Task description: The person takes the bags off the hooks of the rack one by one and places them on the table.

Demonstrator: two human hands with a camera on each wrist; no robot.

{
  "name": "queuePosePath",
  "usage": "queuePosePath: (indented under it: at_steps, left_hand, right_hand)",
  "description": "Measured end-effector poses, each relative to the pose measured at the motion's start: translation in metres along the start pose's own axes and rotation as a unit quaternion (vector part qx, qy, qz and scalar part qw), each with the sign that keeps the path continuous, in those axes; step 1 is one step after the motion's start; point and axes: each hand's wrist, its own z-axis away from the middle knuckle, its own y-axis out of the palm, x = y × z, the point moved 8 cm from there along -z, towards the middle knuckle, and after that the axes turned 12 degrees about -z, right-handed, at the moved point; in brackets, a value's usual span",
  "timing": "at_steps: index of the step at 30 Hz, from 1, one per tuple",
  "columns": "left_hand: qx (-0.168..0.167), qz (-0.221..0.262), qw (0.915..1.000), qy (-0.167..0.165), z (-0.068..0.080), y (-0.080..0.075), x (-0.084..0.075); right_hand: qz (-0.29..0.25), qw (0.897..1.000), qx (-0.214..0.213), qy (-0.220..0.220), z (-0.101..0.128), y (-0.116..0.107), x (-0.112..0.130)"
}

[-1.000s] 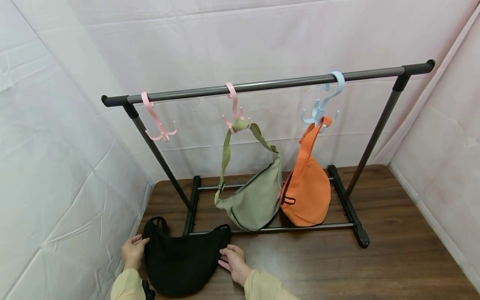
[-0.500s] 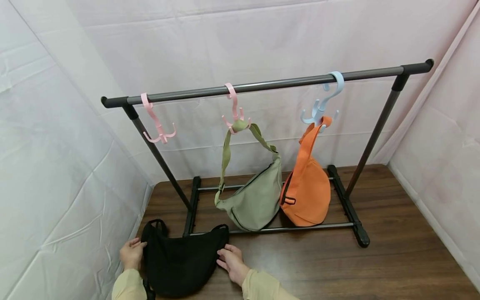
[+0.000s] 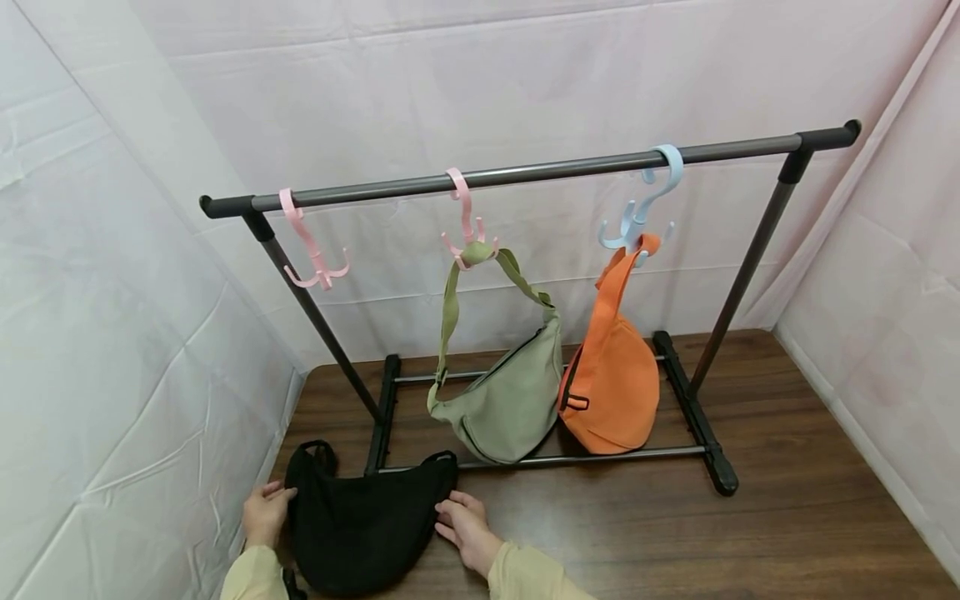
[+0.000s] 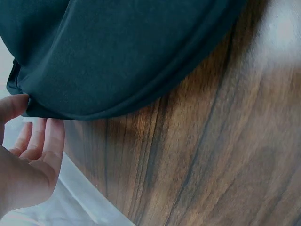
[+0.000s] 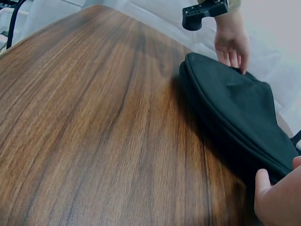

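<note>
A black crescent-shaped shoulder bag (image 3: 367, 525) lies on the wooden tabletop at the lower left in the head view. My left hand (image 3: 266, 513) pinches its left edge. In the left wrist view, that thumb (image 4: 14, 107) lies against the fabric and the other fingers reach behind the edge. At the bag's opposite end, my right hand (image 3: 467, 527) pinches the edge near the upper corner. The right wrist view shows only part of this hand (image 5: 282, 200) at the lower right. Most of the bag's strap is out of sight.
Behind the bag stands a dark metal rack (image 3: 540, 172). From its bar hang a bare pink hook (image 3: 311, 243), a pink hook (image 3: 465, 212) bearing a green bag (image 3: 510, 400), and a blue hook (image 3: 647, 204) bearing an orange bag (image 3: 618, 383). White fabric (image 3: 135, 333) walls surround the table (image 3: 750, 550).
The view has shifted slightly. Both hands stay at the black bag's two ends, and the bag lies nearly as before. The hanging bags look unchanged.
</note>
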Motion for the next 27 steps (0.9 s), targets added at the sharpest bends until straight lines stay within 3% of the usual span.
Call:
queuePosePath:
  at_steps: [3,7,10,13,16,20,23,27]
  left_hand:
    - [-0.011,-0.017,0.9997,0.017,0.003,-0.007,-0.004]
    - [-0.059,-0.066,0.9945,0.057,0.008,-0.025,-0.024]
    - [-0.096,-0.085,0.9872,0.095,0.012,-0.039,-0.052]
    - [-0.129,-0.088,0.9750,0.159,0.021,-0.048,-0.092]
    - [-0.177,-0.068,0.9468,0.260,0.041,-0.057,-0.141]
    - [-0.222,-0.033,0.8901,0.397,0.075,-0.067,-0.201]
    - [-0.224,-0.018,0.8546,0.468,0.097,-0.070,-0.239]
    - [-0.203,-0.013,0.8213,0.533,0.119,-0.073,-0.281]
  right_hand:
    - [0.014,1.000,-0.003,0.000,0.004,-0.001,0.003]
    - [0.033,0.999,-0.003,-0.011,0.011,-0.003,0.013]
    - [0.036,0.999,0.002,-0.028,0.016,-0.003,0.029]
    - [0.036,0.998,0.009,-0.043,0.024,-0.006,0.051]
    - [0.033,0.998,0.028,-0.049,0.032,-0.010,0.079]
    - [0.048,0.995,0.054,-0.062,0.040,-0.014,0.118]
    - [0.071,0.991,0.063,-0.096,0.042,-0.015,0.146]
    - [0.097,0.982,0.067,-0.149,0.044,-0.013,0.176]
